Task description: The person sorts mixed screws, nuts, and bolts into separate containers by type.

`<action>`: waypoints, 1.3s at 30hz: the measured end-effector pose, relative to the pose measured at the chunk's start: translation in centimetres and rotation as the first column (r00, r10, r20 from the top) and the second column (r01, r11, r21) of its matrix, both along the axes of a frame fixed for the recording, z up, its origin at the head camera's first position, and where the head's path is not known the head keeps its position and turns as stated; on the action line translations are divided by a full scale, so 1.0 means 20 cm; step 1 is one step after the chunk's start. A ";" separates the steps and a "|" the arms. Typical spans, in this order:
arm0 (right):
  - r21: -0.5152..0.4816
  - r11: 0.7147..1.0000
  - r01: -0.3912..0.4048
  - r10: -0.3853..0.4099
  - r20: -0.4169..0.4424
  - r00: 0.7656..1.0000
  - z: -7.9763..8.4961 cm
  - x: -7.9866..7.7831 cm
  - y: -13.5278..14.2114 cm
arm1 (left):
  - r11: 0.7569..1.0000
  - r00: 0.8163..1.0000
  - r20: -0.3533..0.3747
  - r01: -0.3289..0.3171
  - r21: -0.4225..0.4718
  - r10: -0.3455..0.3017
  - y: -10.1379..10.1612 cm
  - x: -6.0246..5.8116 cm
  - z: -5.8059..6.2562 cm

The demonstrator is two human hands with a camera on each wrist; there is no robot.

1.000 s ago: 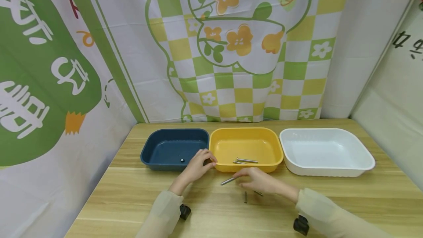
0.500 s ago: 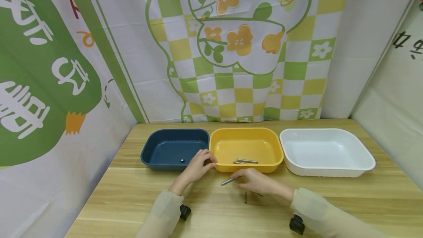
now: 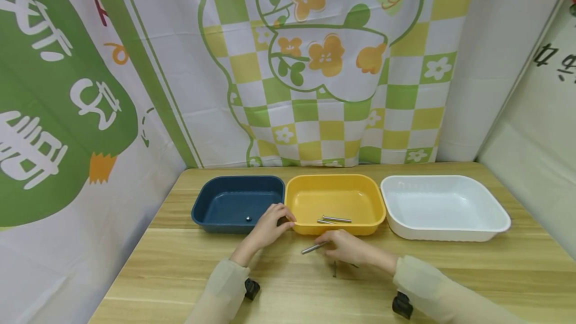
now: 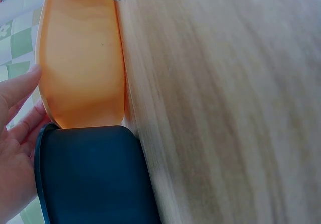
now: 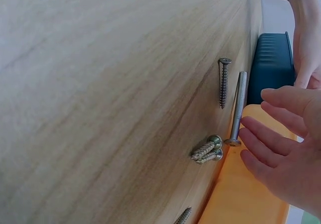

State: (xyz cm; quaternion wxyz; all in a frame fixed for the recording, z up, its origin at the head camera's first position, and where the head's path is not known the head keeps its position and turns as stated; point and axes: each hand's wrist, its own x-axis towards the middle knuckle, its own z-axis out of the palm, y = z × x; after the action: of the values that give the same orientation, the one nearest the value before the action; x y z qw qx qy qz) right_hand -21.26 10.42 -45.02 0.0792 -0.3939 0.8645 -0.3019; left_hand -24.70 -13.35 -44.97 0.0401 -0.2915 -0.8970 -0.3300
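My left hand (image 3: 270,225) rests by the adjoining rims of the dark blue tray (image 3: 204,224) and the yellow tray (image 3: 378,226). In the left wrist view a fingertip (image 4: 34,76) touches the yellow rim. In front of the yellow tray, my right hand (image 3: 344,245) has its fingers at a long silver bolt (image 3: 311,248). The right wrist view shows these fingers fairly straight, right at the bolt (image 5: 238,106), with the thumb (image 5: 281,98) apart from it. Several pointed screws lie beside it, among them one dark screw (image 5: 223,83) and a brassy pair (image 5: 208,151).
Two or more silver bolts (image 3: 337,219) lie in the yellow tray and a small shiny nut (image 3: 248,218) in the blue one. A white tray (image 3: 445,231) stands at the right. All sit on a wooden table (image 3: 180,274) before a patterned curtain (image 3: 333,129).
My right hand has shifted slightly left along the bolt, which has barely moved. The screws under that hand are now more covered. My left hand has stayed in place.
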 end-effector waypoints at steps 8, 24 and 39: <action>-0.003 1.000 -0.024 0.024 -0.055 0.998 -0.01 0.00 -0.01 | 1.000 1.000 0.003 -0.004 -0.001 0.004 0.00 0.00 0.00; -0.017 1.000 -0.013 0.012 -0.052 0.999 -0.06 -0.01 -0.01 | 1.000 1.000 -0.008 -0.011 -0.009 0.011 0.00 0.00 0.00; -0.068 0.998 0.007 -0.002 0.069 0.998 -0.08 0.00 0.00 | 1.000 1.000 -0.014 -0.005 -0.009 0.005 0.00 0.00 -0.01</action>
State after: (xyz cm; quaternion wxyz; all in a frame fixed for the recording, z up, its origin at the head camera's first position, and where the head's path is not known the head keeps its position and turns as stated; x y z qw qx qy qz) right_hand -21.35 10.38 -46.59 0.0950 -0.3839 0.8513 -0.3448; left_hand -24.70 -13.29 -45.14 0.0461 -0.2916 -0.8989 -0.3238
